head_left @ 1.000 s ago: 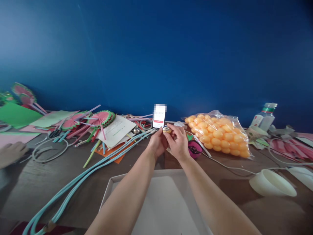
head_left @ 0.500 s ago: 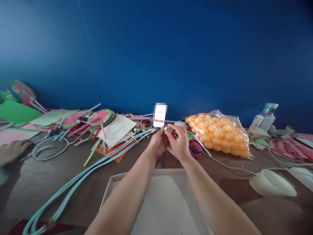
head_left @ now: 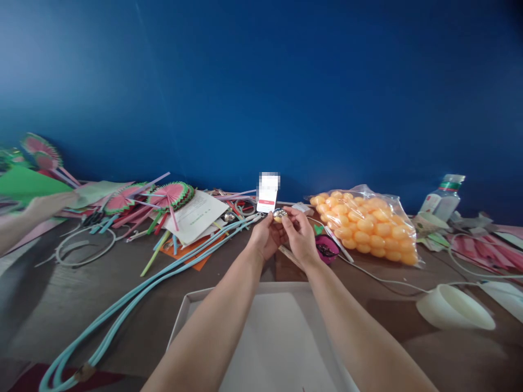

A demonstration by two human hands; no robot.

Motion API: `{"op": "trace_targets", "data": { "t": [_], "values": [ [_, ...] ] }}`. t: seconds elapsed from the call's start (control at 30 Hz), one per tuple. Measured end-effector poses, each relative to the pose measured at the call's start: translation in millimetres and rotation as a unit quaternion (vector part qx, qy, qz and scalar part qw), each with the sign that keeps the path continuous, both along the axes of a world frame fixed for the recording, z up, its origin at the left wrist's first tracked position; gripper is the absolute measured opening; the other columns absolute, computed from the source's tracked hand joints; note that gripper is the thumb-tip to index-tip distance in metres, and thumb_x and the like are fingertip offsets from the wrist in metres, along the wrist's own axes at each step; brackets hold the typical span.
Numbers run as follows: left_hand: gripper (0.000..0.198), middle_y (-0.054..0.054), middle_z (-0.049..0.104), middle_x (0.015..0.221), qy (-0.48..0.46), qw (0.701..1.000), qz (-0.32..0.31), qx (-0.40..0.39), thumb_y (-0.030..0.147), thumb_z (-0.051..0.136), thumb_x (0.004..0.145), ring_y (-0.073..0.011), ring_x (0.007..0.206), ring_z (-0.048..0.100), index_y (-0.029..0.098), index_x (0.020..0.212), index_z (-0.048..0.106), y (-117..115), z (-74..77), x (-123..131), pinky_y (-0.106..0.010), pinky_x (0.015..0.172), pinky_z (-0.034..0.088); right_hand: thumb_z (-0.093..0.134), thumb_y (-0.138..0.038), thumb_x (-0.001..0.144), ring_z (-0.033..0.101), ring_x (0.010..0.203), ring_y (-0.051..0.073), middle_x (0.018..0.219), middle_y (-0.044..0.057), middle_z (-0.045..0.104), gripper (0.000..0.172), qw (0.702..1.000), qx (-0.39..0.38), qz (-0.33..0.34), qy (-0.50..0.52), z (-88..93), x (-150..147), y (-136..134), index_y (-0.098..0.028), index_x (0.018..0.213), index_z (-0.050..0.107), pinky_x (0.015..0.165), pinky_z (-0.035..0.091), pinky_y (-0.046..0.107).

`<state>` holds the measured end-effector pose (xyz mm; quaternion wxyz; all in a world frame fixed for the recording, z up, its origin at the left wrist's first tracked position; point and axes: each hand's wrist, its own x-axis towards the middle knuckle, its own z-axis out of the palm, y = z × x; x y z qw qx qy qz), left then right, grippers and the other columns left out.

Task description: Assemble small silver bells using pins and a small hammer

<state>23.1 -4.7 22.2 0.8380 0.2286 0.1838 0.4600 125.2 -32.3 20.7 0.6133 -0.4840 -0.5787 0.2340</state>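
My left hand (head_left: pixel 265 239) and my right hand (head_left: pixel 300 237) meet over the far middle of the brown table, fingers pinched together on one small round ball (head_left: pixel 279 214) that looks shiny silver and yellow. Both hands are closed on it. Just behind it stands a white card (head_left: pixel 267 192) with a red stripe. A clear bag of orange balls (head_left: pixel 363 224) lies to the right of my hands. A white tray (head_left: pixel 196 310) sits under my forearms at the near edge.
Light blue tubes (head_left: pixel 134 296) run across the table at left. Paper fans (head_left: pixel 169 196), coloured sticks and papers pile up at the back left. A white bowl (head_left: pixel 453 307), a cable, a bottle (head_left: pixel 443 196) and a magenta cup (head_left: pixel 327 247) are at right. Another person's arm (head_left: pixel 24 218) reaches in at far left.
My hands stay on the small ball, shifting it slightly. The other person's hand at far left has lifted off the table and moved back toward the green paper.
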Motion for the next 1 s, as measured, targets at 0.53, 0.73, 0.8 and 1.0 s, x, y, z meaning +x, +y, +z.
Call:
{"op": "trace_targets", "data": {
  "t": [0.53, 0.73, 0.8, 1.0],
  "values": [
    [0.038, -0.011, 0.072, 0.088, -0.007, 1.000, 0.006, 0.025, 0.038, 0.037, 0.096, -0.0199, 0.077, 0.068, 0.016, 0.115, 0.061, -0.4, 0.4, 1.2, -0.033, 0.075, 0.052, 0.061, -0.040, 0.086, 0.065, 0.098, 0.020, 0.109, 0.007, 0.069, 0.031, 1.000, 0.018, -0.004, -0.001, 3.2, -0.2, 0.6, -0.022, 0.111, 0.063, 0.090, 0.052, 0.037],
    [0.033, -0.009, 0.069, 0.075, -0.007, 0.993, 0.102, -0.059, 0.036, 0.040, 0.095, -0.0118, 0.061, 0.063, 0.012, 0.095, 0.063, 7.9, -1.3, -0.9, -0.023, 0.062, 0.050, 0.055, -0.041, 0.089, 0.064, 0.099, 0.020, 0.118, 0.011, 0.063, 0.035, 0.989, 0.096, -0.087, -0.074, -1.9, 0.2, 1.1, -0.022, 0.118, 0.059, 0.086, 0.055, 0.037],
    [0.033, -0.009, 0.070, 0.077, -0.007, 0.991, 0.114, -0.074, 0.036, 0.040, 0.095, -0.0101, 0.059, 0.061, 0.012, 0.092, 0.062, 10.0, -2.2, -2.2, -0.021, 0.059, 0.049, 0.053, -0.042, 0.090, 0.063, 0.097, 0.020, 0.116, 0.011, 0.063, 0.033, 0.980, 0.119, -0.118, -0.105, 4.5, 0.2, -2.0, -0.022, 0.116, 0.060, 0.083, 0.055, 0.037],
    [0.033, -0.011, 0.071, 0.085, 0.009, 0.991, 0.110, -0.078, 0.037, 0.043, 0.095, -0.0085, 0.056, 0.059, 0.011, 0.093, 0.062, 8.5, -1.1, -4.6, -0.019, 0.053, 0.048, 0.049, -0.047, 0.090, 0.064, 0.070, 0.015, 0.098, 0.007, 0.068, 0.035, 0.994, 0.030, -0.079, -0.062, 62.0, 33.2, -10.0, -0.021, 0.108, 0.063, 0.059, 0.052, 0.030]
  ]
}}
